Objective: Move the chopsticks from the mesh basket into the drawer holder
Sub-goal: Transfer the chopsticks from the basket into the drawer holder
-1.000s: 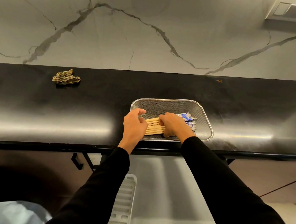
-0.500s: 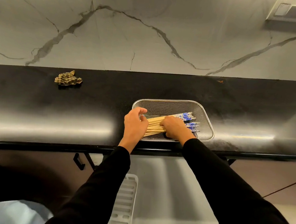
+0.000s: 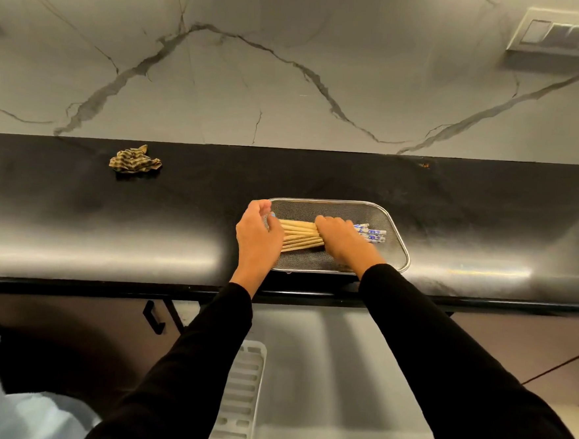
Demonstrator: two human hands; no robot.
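Gray marble with dark wavy lines fills the top of the frame, and a shiny black desk [image 3: 75,225] runs across the middle. On the desk, a bit right of the middle, sits a silver mesh basket [image 3: 394,240]. The chopsticks [image 3: 299,235] lie flat inside it, tan on the left, blue and white on the right. The right hand [image 3: 343,238] lies over the bunch with its fingers curled down around it. The left hand [image 3: 258,236] is at the tan ends, fingers bent and touching the tips. A crumpled checked cloth [image 3: 135,164] lies at the upper left of the desk. A white slotted holder [image 3: 239,401] shows at the bottom.
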